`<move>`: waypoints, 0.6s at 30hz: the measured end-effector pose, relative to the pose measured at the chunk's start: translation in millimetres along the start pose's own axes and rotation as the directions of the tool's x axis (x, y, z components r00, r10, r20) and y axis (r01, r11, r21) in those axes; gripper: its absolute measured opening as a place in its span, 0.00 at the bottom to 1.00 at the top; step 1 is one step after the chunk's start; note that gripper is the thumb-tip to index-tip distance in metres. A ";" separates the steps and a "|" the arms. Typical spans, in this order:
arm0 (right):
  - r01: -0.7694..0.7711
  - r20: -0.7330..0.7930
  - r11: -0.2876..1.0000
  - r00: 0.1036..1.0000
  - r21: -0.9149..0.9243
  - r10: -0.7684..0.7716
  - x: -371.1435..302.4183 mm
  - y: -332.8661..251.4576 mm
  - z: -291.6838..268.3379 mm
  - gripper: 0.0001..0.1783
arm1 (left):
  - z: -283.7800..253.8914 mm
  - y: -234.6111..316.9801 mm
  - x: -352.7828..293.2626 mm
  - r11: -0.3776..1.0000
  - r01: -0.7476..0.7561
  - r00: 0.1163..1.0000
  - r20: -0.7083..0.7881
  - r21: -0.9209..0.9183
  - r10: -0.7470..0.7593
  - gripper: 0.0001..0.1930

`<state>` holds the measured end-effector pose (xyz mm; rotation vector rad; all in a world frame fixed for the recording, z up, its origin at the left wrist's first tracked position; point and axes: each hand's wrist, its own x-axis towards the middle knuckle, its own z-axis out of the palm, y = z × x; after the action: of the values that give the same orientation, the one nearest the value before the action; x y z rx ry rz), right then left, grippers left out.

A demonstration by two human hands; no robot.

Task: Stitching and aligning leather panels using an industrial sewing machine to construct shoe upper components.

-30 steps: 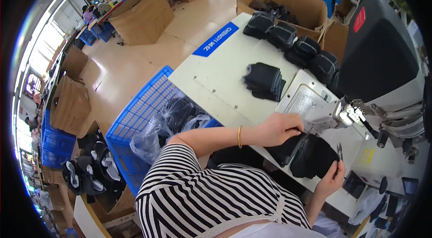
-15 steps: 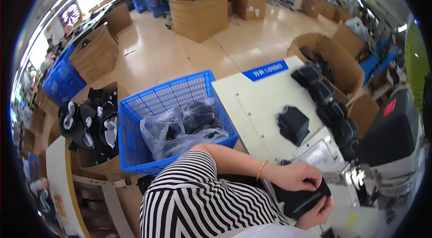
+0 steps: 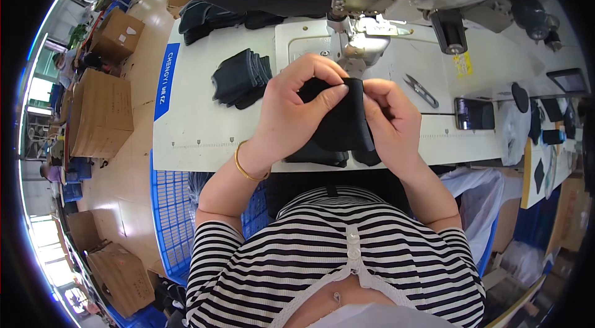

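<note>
A folded piece of black fabric point(image 3: 344, 122) hangs between my hands over the white sewing table. My left hand point(image 3: 296, 102), a gold bangle on its wrist, pinches the upper edge between thumb and forefinger. My right hand point(image 3: 395, 122) grips the same piece by its right side, fingers curled. Just beyond my fingertips is the sewing machine's needle area point(image 3: 365, 43), lit brightly. More dark fabric pieces point(image 3: 319, 156) lie under my hands at the table's near edge. A small stack of dark cut pieces point(image 3: 242, 78) rests left of my left hand.
To the right on the table point(image 3: 427, 148) lie thread snips point(image 3: 421, 91) and a dark phone point(image 3: 474, 113). Further dark pieces point(image 3: 211, 18) are piled at the far left. A blue crate point(image 3: 173, 223) stands below the table's left end; cardboard boxes point(image 3: 102, 111) sit on the floor.
The view has swung from the room on the left to the sewing machine ahead. Both hands still hold the black fabric, now raised upright before the needle area.
</note>
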<state>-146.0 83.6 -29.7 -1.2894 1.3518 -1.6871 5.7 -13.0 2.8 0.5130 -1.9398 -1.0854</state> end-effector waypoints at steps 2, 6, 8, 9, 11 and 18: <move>0.046 -0.008 0.998 0.999 0.033 -0.045 2.3 1.9 0.5 0.08 | 0.9 -2.2 1.9 0.992 0.103 0.994 0.040 -0.077 -0.100 0.06; 0.013 -0.002 1.000 1.000 0.013 -0.013 2.4 -0.3 -4.4 0.07 | 3.5 -3.4 2.8 0.986 0.126 0.992 0.040 -0.109 -0.122 0.06; 0.031 -0.018 0.999 0.999 -0.019 -0.031 1.5 -1.8 -5.8 0.07 | 3.9 -2.8 3.0 0.992 0.099 0.995 0.024 -0.078 -0.098 0.05; 0.031 -0.021 0.999 0.999 -0.020 -0.031 1.8 -2.0 -5.7 0.07 | 4.2 -2.7 3.7 0.991 0.107 0.994 0.032 -0.084 -0.105 0.05; 0.014 -0.022 1.000 1.000 -0.006 -0.014 -0.5 -2.7 -5.7 0.07 | 6.4 -1.4 2.8 0.990 0.107 0.994 0.014 -0.087 -0.106 0.05; 0.020 -0.043 0.996 0.999 -0.090 -0.024 -1.1 -3.0 -5.9 0.06 | 13.7 6.1 2.4 0.976 0.153 0.982 -0.085 -0.156 -0.168 0.06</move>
<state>-150.8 87.5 -27.2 -1.3285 1.4583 -1.6955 -6.6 -4.5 5.2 0.6361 -1.7398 -1.2733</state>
